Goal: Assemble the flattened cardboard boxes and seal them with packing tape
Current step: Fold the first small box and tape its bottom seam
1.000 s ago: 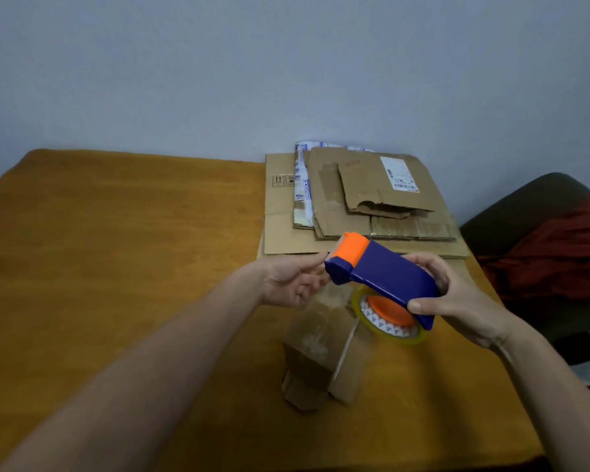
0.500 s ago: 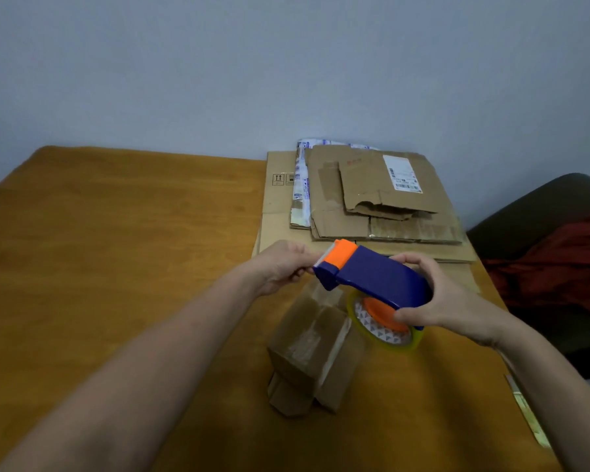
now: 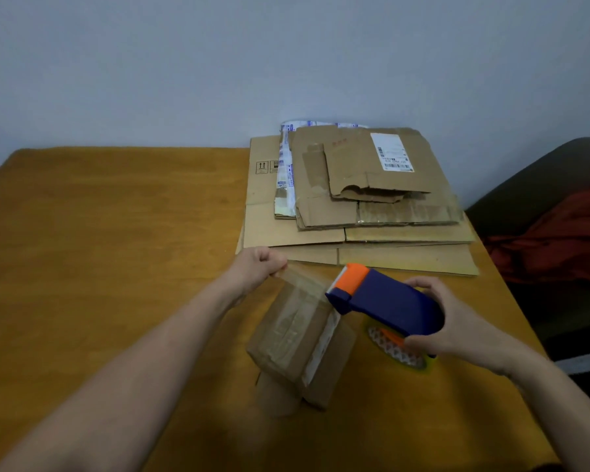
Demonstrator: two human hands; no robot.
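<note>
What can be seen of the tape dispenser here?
The tape dispenser is plastic-looking: a dark blue body with an orange cap at its nose, and a tape roll on an orange hub underneath. The right hand grips its rear, holding it tilted above the table, nose pointing left over the small box. A clear tape strip seems to run from the nose to the left hand, which pinches its end.

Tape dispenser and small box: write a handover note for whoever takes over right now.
The left hand pinches the free end of the tape, stretched over the small box.
The right hand grips the tape dispenser above the box's right side.
Done: the small box is folded up on the table, with some tape on it.
Left: stick this strip down, cut it, then assemble and tape the flattened boxes stacked at the far edge.
</note>
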